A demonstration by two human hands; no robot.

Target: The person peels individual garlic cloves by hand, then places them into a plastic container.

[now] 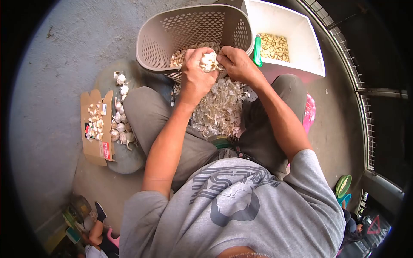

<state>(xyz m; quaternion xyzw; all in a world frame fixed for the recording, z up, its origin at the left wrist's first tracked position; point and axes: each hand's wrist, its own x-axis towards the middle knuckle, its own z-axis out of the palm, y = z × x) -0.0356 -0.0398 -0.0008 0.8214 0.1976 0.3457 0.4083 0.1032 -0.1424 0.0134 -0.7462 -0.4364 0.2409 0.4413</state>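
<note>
The left hand (195, 71) is cupping a garlic bulb (209, 61), thumb and fingers curving round it, and the right hand (238, 64) is curling in from the other side, thumb and forefinger pressed together, pinching at the bulb's right edge; from out here I'm seeing no detail of the bit between those tips, so I can't tell whether it's clove or skin. The bulb is showing white and knobbly, sitting between the two hands over the near rim of a taupe plastic basket (193, 21), whose walls are punched with rows of holes and whose floor is carrying garlic cloves (177, 59). Below the hands, papery garlic skins (217, 107) are heaping up crisp and flaky between the knees. On my left, whole bulbs (118, 118) are lining a rounded grey surface (124, 163) beside an unfolded cardboard box (92, 148) holding loose cloves (95, 120). For edges, I'm watching the basket rim just beside the knuckles and, to the right, a white box (275, 19) with smooth walls, holding pale yellow cloves (274, 47), a green-handled tool (257, 50) leaning at its left edge. Beyond the wrists, the basket's wide mouth is giving room; sideways, the knees are hemming in the forearms.
</note>
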